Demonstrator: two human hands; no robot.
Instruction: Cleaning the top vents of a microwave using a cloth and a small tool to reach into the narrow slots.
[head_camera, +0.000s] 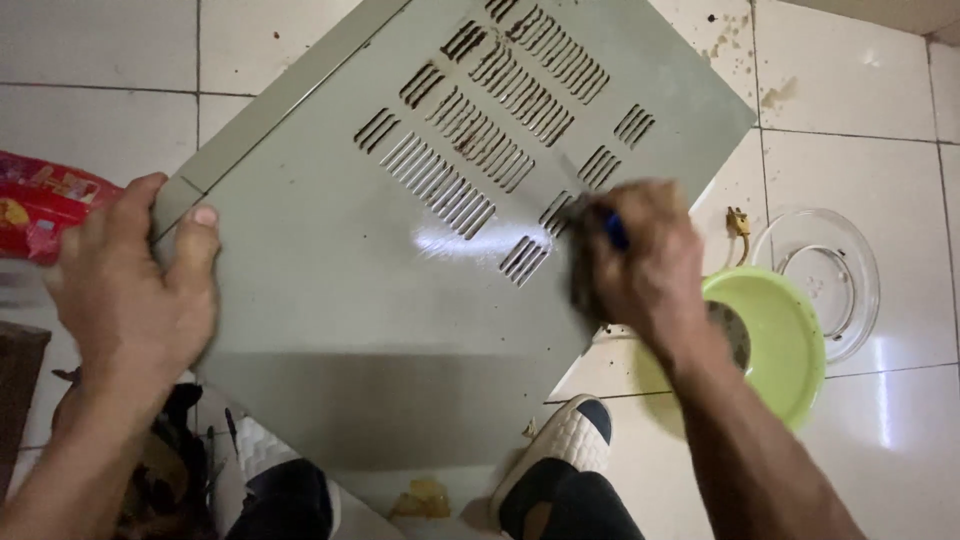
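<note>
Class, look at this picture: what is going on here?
A person holds a grey vented metal panel over a tiled floor. The left hand grips its edge; the right hand, blurred, presses something dark with a blue part against the slots. A green bowl and a glass plate lie beside.

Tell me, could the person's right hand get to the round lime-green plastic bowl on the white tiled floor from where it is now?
Probably yes. The right hand works at the vent slots of the grey metal cover panel, and the lime-green plastic bowl lies just beside that wrist, apart from the panel, nothing lying between. The hand already grips something dark, though.
</note>
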